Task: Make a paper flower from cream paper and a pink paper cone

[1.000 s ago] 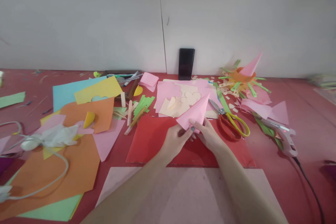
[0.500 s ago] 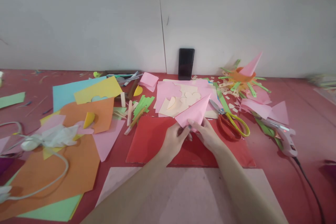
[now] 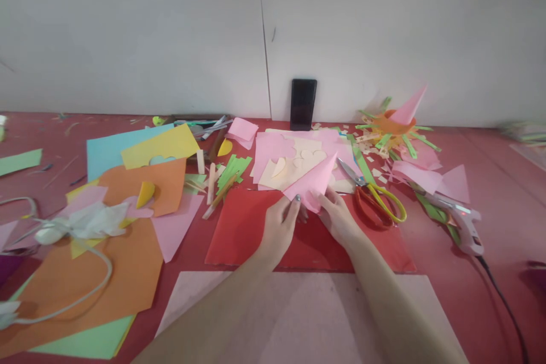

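Between my two hands is a piece of pink paper rolled into a cone, its tip pointing up and to the right. My left hand pinches its lower left edge, thumb on top. On the lower right side, the fingers of my right hand are closed on the same paper. Both hands are above a red board. Behind the cone lie pink sheets and cream cut-outs. Scissors with red and yellow handles rest just right of my right hand.
A glue gun with a lit red light and a cord lies at the right. Behind it stands an orange paper piece with green strips and a pink cone. A phone leans on the wall. Coloured sheets and a white cable cover the left.
The pink paper cone has turned and tilted slightly lower and to the left. My left thumb has moved left along its edge, and the fingers have shifted their hold.
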`<state>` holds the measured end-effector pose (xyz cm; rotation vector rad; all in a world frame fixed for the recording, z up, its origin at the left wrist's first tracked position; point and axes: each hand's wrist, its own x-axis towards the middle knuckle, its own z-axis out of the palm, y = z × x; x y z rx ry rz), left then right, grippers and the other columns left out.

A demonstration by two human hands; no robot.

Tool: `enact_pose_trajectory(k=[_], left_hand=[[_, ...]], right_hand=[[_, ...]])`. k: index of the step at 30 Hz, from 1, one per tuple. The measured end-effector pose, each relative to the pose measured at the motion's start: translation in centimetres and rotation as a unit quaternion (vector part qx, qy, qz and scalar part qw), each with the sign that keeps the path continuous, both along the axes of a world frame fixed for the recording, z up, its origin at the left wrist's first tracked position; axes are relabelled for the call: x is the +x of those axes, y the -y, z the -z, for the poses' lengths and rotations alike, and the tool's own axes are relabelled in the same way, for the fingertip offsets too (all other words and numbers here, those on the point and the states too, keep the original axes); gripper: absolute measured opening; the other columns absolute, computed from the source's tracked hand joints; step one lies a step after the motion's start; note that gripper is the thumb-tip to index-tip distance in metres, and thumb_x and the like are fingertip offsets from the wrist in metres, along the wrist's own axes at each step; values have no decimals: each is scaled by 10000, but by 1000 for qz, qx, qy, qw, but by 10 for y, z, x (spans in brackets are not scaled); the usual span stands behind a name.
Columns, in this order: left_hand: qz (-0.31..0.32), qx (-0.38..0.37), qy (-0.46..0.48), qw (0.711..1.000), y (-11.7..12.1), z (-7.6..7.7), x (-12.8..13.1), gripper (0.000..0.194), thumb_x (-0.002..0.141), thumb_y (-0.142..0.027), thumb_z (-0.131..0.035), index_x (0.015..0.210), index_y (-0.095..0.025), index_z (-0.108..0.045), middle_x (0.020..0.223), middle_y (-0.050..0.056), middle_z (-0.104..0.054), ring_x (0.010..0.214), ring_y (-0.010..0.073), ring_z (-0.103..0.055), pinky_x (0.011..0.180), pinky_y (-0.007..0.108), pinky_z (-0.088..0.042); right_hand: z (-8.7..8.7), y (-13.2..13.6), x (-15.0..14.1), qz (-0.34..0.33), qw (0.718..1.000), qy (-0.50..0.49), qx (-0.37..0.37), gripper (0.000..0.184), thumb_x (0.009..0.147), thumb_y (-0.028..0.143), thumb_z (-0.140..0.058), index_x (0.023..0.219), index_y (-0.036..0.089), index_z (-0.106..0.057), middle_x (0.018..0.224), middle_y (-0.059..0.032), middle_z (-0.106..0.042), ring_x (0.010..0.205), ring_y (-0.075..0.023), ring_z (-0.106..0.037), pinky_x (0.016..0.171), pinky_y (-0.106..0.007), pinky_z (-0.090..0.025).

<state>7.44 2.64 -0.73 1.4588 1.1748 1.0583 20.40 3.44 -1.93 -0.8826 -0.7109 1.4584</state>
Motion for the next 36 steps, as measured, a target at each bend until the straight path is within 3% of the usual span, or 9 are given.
enact_pose_trajectory(k=[4, 9, 12, 16, 21, 25, 28, 33, 36], left_hand=[[-30, 66, -82, 994, 2, 1, -3, 353, 891, -379, -403, 685, -170, -598, 644, 18, -640, 618, 136, -596, 638, 242, -442], [51, 81, -111, 989, 2, 4, -1, 312, 864, -358, -462, 716, -176, -668, 692, 45, -691, 671, 172, -635, 684, 276, -466], [91, 52, -93, 990, 1, 3, 1, 335, 862, -382, -465, 711, -174, -679, 682, 43, -699, 657, 169, -643, 667, 271, -475], [103, 27, -90, 990, 1, 2, 1, 329, 846, -402, -492, 697, -172, -672, 684, 38, -693, 657, 160, -636, 671, 264, -473], [139, -21, -14, 990, 2, 3, 3, 370, 879, -419, -423, 809, -153, -670, 710, 46, -676, 626, 137, -616, 646, 257, -493], [148, -49, 20, 988, 2, 4, 4, 382, 876, -428, -420, 801, -133, -650, 691, 50, -657, 596, 131, -600, 615, 257, -504], [133, -48, 15, 990, 1, 5, 3, 337, 859, -417, -453, 766, -143, -627, 662, 37, -639, 605, 136, -602, 624, 261, -503], [100, -63, 22, 993, 1, 4, 5, 314, 786, -368, -577, 1037, -181, -544, 798, 33, -659, 639, 144, -607, 607, 268, -499], [100, -51, 12, 994, 3, 2, 6, 366, 766, -365, -603, 1074, -198, -497, 835, 29, -649, 663, 146, -604, 611, 271, -495]], right_hand=[[1, -2, 1, -2, 1000, 3, 30, 385, 707, 289, -687, 1073, 228, -586, 1024, -25, -644, 901, -161, -595, 763, -261, -483], [-3, 1, 3, -48, 999, 15, 17, 497, 738, 299, -663, 1208, 264, -505, 850, 12, -640, 523, -83, -510, 477, -208, -443], [-5, 2, 3, -49, 999, 10, 2, 535, 714, 276, -688, 1211, 277, -488, 761, 46, -607, 430, -56, -440, 388, -185, -391], [-8, 3, 3, -22, 1000, -9, -1, 439, 700, 267, -701, 1103, 255, -528, 774, 42, -605, 436, -67, -475, 356, -188, -401], [-7, 4, 5, -52, 999, 5, -2, 238, 749, 335, -654, 921, 205, -554, 496, 75, -508, 326, -82, -425, 334, -214, -409], [-7, 5, 4, -48, 999, -7, 1, 306, 751, 325, -647, 1015, 204, -552, 490, 85, -500, 333, -78, -420, 371, -214, -428], [-8, 4, 4, -27, 1000, -10, -8, 353, 718, 307, -675, 1040, 222, -557, 613, 51, -592, 392, -88, -481, 399, -223, -451], [-6, 2, 4, 29, 999, -23, -38, 375, 661, 291, -731, 1002, 221, -589, 819, 4, -673, 689, -151, -631, 561, -227, -509], [-5, 2, 4, 35, 996, -51, -66, 322, 643, 305, -752, 912, 195, -613, 805, -4, -682, 705, -148, -636, 576, -213, -510]])
